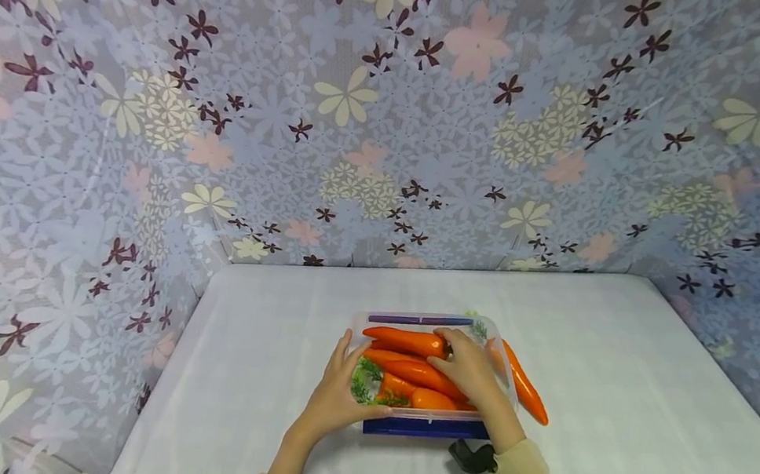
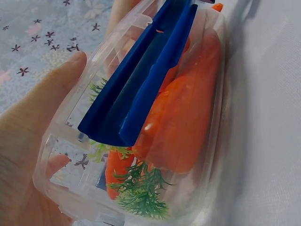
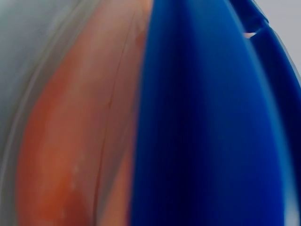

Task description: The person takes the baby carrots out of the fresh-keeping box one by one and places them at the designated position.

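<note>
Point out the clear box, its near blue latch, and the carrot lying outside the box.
clear box [image 1: 370, 321], head view, far left rim.
blue latch [image 1: 409, 427], head view, middle.
carrot [image 1: 526, 391], head view, mid-body.

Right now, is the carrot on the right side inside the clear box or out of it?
Out. That carrot lies on the white table against the box's right wall, while the other carrots sit inside, under the right hand.

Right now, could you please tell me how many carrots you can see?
5: four inside the clear box, at and; one leaning against its right side. Hands may hide more.
</note>
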Available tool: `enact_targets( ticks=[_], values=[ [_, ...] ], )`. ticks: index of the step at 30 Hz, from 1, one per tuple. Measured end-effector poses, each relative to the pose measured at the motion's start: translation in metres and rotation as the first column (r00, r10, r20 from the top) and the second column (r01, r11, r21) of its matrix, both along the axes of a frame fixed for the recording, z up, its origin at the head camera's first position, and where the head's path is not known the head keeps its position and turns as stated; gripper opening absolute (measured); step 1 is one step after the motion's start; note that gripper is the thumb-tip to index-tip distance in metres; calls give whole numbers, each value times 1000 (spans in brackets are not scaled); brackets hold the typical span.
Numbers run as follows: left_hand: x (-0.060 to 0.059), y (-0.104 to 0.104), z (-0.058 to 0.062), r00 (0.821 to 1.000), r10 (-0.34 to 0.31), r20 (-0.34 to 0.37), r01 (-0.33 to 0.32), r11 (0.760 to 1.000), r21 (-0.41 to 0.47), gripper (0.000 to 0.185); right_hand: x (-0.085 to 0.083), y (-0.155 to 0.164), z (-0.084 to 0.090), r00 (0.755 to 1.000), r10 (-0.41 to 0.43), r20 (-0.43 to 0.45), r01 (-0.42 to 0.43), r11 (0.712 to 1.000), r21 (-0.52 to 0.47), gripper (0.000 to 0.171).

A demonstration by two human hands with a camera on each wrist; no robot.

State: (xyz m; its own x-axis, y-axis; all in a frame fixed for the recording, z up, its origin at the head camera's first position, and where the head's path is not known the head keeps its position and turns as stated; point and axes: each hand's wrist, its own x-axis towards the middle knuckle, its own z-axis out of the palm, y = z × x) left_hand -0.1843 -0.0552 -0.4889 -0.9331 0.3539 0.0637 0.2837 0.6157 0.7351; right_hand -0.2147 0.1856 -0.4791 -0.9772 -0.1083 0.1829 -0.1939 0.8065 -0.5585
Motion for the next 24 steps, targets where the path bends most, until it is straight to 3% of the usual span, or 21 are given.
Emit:
enact_targets(
  ticks=[7, 19, 24],
  values=[
    [0, -3, 5, 1000, -7, -21, 7, 1000, 9, 101, 1, -3, 3, 999, 10, -39, -10, 1000, 8, 49],
    [2, 0, 1, 1000, -13, -17, 14, 1000, 22, 101, 3, -1, -1, 998, 7, -61, -6, 1000, 12, 48],
    [2, 1, 1, 1000, -13, -26, 13, 1000, 21, 99, 1, -1, 2, 997, 10, -72, -13, 999, -31, 47]
  ],
)
